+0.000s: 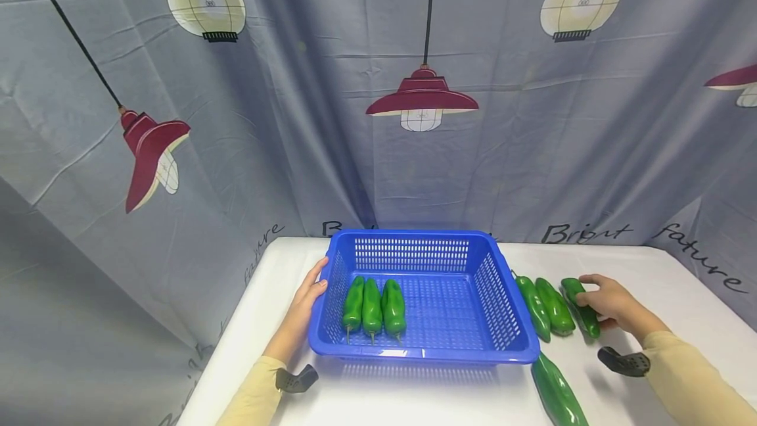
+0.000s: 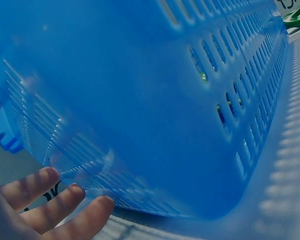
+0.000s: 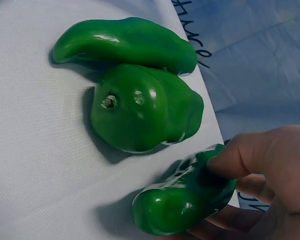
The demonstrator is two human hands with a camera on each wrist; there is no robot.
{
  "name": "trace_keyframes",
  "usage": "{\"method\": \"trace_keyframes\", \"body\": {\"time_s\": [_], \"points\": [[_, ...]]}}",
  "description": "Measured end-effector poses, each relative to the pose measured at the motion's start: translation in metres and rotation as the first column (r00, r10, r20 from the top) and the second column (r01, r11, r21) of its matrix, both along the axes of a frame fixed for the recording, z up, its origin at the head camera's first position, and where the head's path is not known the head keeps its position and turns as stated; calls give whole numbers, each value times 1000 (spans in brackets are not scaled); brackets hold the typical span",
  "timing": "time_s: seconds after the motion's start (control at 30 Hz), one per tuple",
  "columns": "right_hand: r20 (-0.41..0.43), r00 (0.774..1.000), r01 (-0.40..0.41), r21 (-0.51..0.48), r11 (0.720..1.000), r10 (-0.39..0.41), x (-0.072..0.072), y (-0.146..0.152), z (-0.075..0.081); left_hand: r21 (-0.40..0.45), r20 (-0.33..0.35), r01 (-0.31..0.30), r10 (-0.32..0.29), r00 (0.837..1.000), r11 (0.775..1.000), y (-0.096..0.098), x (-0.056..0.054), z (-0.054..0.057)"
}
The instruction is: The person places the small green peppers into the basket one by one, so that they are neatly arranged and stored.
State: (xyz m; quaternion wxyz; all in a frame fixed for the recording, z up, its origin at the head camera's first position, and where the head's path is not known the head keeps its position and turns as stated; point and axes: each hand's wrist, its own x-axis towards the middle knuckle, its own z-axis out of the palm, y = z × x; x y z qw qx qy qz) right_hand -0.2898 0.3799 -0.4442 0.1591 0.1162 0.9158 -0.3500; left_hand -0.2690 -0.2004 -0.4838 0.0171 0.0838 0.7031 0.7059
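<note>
My right hand (image 1: 612,301) holds a glossy green pepper (image 1: 572,286) between thumb and fingers, at the right side of the white table. In the right wrist view the thumb lies on top of this green pepper (image 3: 170,205), with fingers curled beneath. Beside it are two more green peppers (image 1: 554,307) (image 1: 534,307). Three green peppers (image 1: 372,307) lie side by side in the left part of a blue plastic basket (image 1: 422,352). At the basket's left rim rests my left hand (image 1: 304,301). Its fingers look fairly straight along the outer wall (image 2: 140,100) in the left wrist view.
Another green pepper (image 1: 557,390) lies on the white table (image 1: 414,400) near the basket's front right corner. A grey curtain (image 1: 437,176) printed with lamps hangs behind the table and at its sides.
</note>
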Motion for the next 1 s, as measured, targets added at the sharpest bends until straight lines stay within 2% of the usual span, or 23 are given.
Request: {"method": "trace_keyframes", "body": {"time_s": [0.3,0.5,0.7,1.0], "points": [[15,1000,20,-67,998,-19,2,8,-5,-1,-4,3,-3,1000,1000,0,0,0],[10,1000,21,-107,994,-20,2,11,-1,-5,-6,1,-1,1000,1000,0,1,0],[-17,1000,-1,-134,991,-1,2,10,13,-1,4,6,-6,1000,1000,1,2,1],[-115,993,-53,-189,980,31,-7,-9,47,6,-3,5,-5,1000,1000,1,2,2]]}}
